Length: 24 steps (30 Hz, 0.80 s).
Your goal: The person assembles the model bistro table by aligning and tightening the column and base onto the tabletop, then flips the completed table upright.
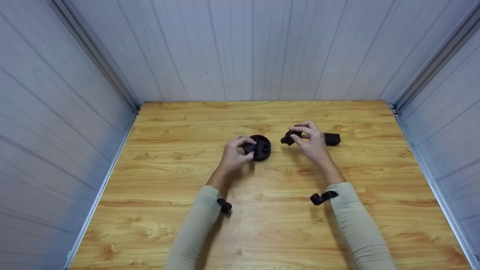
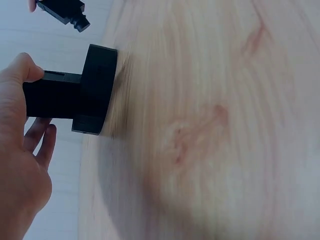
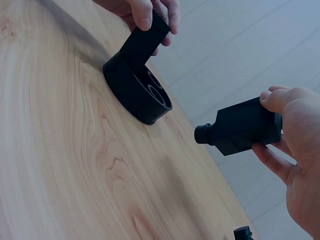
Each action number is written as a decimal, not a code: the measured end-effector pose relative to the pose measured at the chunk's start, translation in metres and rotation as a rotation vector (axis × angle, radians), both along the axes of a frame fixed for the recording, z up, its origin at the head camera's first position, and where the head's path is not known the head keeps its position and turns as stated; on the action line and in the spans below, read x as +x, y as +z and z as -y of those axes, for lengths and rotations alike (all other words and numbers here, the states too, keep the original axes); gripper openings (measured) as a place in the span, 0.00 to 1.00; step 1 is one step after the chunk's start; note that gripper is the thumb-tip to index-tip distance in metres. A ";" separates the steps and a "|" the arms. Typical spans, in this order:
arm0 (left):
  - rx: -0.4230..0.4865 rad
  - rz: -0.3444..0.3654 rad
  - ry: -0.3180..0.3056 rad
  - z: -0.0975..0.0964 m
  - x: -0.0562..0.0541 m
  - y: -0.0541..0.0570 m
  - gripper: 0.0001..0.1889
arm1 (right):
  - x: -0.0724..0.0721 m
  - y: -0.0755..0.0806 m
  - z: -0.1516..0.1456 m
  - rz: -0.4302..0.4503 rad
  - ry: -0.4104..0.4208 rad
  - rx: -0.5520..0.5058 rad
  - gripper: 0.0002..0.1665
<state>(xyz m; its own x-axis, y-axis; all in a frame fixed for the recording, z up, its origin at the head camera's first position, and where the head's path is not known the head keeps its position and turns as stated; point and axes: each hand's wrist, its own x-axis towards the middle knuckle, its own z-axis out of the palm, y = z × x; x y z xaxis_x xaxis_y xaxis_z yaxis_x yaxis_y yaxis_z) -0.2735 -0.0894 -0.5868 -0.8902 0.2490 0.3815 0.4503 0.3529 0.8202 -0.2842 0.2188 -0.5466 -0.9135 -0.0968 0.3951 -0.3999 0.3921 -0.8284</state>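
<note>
My left hand (image 1: 233, 154) pinches a black box-shaped block (image 2: 52, 97) between thumb and fingers. The block rises from a round black holder (image 2: 97, 90), its lower end inside the rim. Ring-shaped sockets show inside the holder (image 3: 137, 95) in the right wrist view. To the right, my right hand (image 1: 313, 144) grips a small black square-bodied bottle (image 3: 245, 127) by its base end. Its ridged neck points left toward the holder, and the bottle is held above the table.
Another black bottle-like block (image 1: 332, 139) lies on the wood-grain table (image 1: 262, 225) just beyond my right hand. In the right wrist view its dark neck (image 3: 243, 233) shows at the bottom edge. Pale panel walls (image 1: 240, 48) enclose the table at the back and both sides.
</note>
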 end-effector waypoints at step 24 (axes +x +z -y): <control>0.054 0.118 0.107 0.007 0.003 -0.008 0.19 | 0.006 0.014 0.037 -0.068 0.118 0.052 0.14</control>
<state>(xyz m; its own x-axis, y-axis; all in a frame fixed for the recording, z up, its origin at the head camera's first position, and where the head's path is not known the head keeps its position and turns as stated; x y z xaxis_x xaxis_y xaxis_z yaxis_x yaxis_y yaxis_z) -0.2703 -0.0967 -0.5945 -0.9498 0.1326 0.2834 0.3124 0.3474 0.8841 -0.2784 0.1819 -0.5325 -0.8657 -0.2241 0.4476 -0.5006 0.3809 -0.7774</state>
